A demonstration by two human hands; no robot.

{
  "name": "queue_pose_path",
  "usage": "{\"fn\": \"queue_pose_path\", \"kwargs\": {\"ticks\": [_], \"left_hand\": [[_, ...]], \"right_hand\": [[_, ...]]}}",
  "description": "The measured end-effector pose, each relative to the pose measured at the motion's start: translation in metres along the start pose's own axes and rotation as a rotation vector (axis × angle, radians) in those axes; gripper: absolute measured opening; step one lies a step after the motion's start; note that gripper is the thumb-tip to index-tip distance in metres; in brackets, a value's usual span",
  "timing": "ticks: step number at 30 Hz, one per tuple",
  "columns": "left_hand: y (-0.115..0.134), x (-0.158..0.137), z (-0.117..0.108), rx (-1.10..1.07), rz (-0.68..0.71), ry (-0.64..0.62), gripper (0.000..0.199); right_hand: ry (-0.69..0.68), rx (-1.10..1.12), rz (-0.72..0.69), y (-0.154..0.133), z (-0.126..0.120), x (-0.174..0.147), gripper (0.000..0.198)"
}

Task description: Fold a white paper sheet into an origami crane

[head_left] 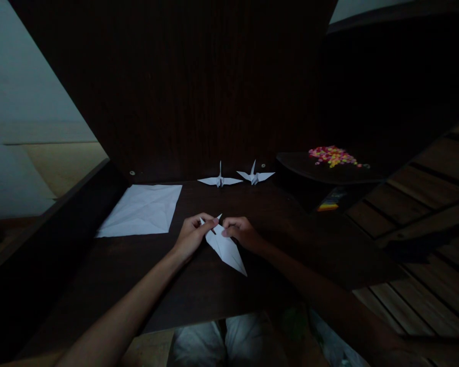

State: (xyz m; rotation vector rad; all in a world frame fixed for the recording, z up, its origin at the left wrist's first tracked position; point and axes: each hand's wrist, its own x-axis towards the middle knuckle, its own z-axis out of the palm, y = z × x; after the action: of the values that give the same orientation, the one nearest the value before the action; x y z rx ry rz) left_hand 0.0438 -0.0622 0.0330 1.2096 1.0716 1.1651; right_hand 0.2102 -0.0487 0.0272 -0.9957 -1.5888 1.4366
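Note:
Between my two hands is a white folded paper [226, 248], long and pointed, with its widest tip aimed down toward me and narrow points at the top. My left hand [193, 233] pinches its upper left part, the thumb lying across the paper near the narrow points. My right hand [241, 232] grips its upper right edge between thumb and curled fingers. Beyond my hands stand two finished-looking white paper cranes, a left crane [220, 180] and a right crane [254, 176], both with wings spread.
A creased white paper sheet [143, 209] lies flat on the dark wooden table [199, 290] at the left. Right of the cranes, a raised dark shelf [296, 162] bears a pile of small colourful pieces [333, 155]. A dark panel [199, 92] rises behind; a low side wall [61, 214] borders the left.

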Motion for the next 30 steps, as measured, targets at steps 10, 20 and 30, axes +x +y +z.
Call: {"fn": "queue_pose_path", "kwargs": {"ticks": [10,20,30], "left_hand": [[0.0033,-0.0006,0.0014,0.083,0.051,-0.005,0.019],[0.0025,-0.0018,-0.0002,0.067,-0.034,-0.084,0.029],[-0.0008,-0.0012,-0.0033,0.152,0.088,-0.085,0.031]], "right_hand": [[-0.011,0.002,0.003,0.0008,-0.0004,-0.0005,0.015],[-0.007,0.019,-0.001,0.0000,-0.0008,-0.0014,0.013],[-0.019,0.022,-0.001,0.0027,-0.0005,-0.0012,0.012]]}}
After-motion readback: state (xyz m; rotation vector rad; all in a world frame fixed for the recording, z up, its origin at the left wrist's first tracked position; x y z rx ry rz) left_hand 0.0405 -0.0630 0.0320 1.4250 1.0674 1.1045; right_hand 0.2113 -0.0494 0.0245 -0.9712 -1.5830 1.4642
